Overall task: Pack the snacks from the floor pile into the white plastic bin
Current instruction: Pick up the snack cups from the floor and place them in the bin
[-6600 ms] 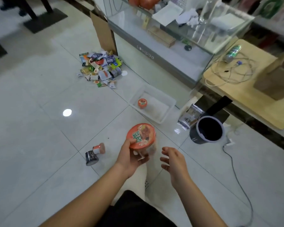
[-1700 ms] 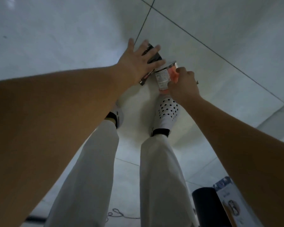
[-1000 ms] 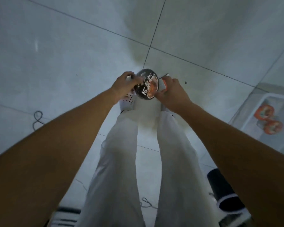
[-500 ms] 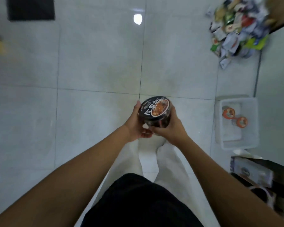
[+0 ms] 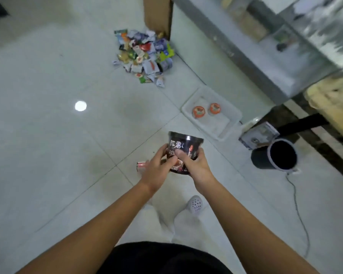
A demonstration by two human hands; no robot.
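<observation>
Black cup (image 5: 183, 149) is held in the air between both hands: the left hand (image 5: 158, 169) curls round its near side and the right hand (image 5: 194, 165) wraps thumb and fingers round the other. It is short of the bin (image 5: 214, 123), where two orange cups (image 5: 198, 112) lie. Tossed from here, it could clip the rim and roll toward the bucket (image 5: 273, 157).

A shop, judging by the glass display counter (image 5: 297, 42) and snack packets (image 5: 143, 56) heaped on tiles (image 5: 48, 155).
</observation>
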